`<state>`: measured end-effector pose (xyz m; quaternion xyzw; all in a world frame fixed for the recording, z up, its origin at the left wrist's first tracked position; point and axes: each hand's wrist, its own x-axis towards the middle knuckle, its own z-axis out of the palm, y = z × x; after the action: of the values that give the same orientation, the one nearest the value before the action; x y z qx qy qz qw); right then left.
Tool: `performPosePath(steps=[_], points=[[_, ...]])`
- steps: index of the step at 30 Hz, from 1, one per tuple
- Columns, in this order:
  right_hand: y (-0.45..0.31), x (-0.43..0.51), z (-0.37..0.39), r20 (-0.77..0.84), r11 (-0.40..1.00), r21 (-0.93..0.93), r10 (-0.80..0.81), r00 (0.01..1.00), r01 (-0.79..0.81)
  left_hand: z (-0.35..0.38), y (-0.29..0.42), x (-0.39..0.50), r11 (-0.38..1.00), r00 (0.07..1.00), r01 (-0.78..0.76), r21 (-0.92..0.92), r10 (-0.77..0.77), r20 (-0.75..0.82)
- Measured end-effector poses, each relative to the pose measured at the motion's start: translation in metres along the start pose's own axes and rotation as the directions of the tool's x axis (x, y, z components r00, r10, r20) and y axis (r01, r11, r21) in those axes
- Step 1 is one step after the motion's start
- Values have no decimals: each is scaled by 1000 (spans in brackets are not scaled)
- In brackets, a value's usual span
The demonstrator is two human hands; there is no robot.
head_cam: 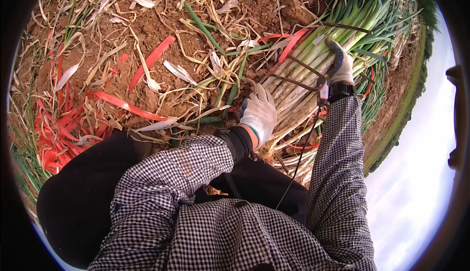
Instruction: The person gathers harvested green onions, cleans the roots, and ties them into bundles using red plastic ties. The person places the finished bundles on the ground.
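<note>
A large bundle of green onions (293, 84) lies slantwise on the soil, roots towards me and green leaves at the upper right. My left hand (259, 111), in a white knitted glove with a blue palm, rests against the root-end side of the bundle; its fingertips are partly hidden. My right hand (340, 62), gloved likewise, lies along the far side of the stalks with its thumb raised, and whether it grips them is unclear. A bent rusty metal rod frame (310, 87) spans the stalks beside my right wrist. A red tape strip (293, 45) runs under the bundle's left edge.
A heap of red plastic strips (64, 139) lies at the left, with a loose red strip (126, 106) nearer the middle. Dry leaves and husks litter the brown soil (154, 21). More onion roots (301, 161) show below the bundle. A thin black cord (299, 164) hangs by my right sleeve.
</note>
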<state>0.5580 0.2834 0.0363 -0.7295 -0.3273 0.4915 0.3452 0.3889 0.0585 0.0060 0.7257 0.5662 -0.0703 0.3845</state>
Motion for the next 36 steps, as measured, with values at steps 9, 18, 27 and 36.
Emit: performPosePath(steps=[9, 18, 27, 36], points=[[-14, 1, 0, 71, 997, -8, 77, 994, -77, 0, -2, 1, 999, 1000, 6, -43, -6, 6], [5, 6, -19, 229, 937, 340, 3, 974, -83, 3, 1, 3, 1000, 999, -24, 14, 24, 23], [-18, 8, -24, 271, 828, 555, -83, 959, -86, 1, 2, 0, 995, 998, -55, 86, 55, 0], [-31, 24, -15, 106, 988, 148, -70, 992, 54, 6, 3, 2, 1000, 999, -27, -13, 27, -20]])
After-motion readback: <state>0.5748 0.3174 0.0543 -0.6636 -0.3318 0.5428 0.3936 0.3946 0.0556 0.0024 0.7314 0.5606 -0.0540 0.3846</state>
